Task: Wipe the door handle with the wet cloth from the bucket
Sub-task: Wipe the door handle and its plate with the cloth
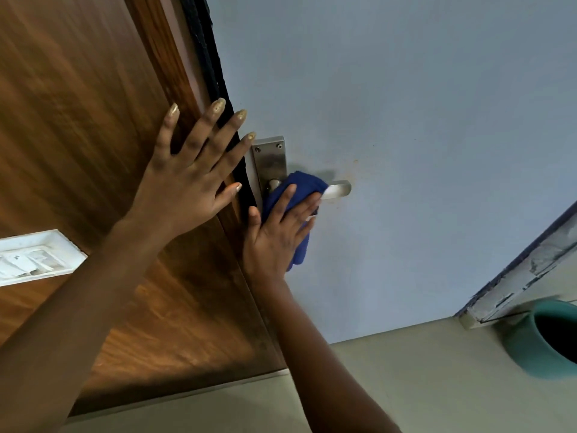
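The right hand (281, 232) presses a blue wet cloth (296, 198) against the metal door handle (338, 188). The fingers (307, 207) lie almost flat over the cloth, spread and not curled, so the cloth is pushed on the lever and not really clamped. The cloth covers the part of the lever near the round hub; only the right end of the lever is bare. A tail of the cloth hangs down below the hand. The left hand (187, 182) is open, with the fingers apart, and rests flat on the brown wooden door frame (93, 120); it holds nothing.

I think the main risk is that the cloth slips off, because the flat palm does not wrap it around the lever. Then the underside and the far end may remain not wiped. Pushing too hard could also press the lever down and move the pale blue door (406, 120). The steel backplate (270, 157) with its screws is beside the cloth and seems not covered yet.

The teal bucket (543, 339) stands on the floor at the lower right, well apart from the handle. A white switch plate (34, 257) is at the left. Nothing blocks the handle itself.
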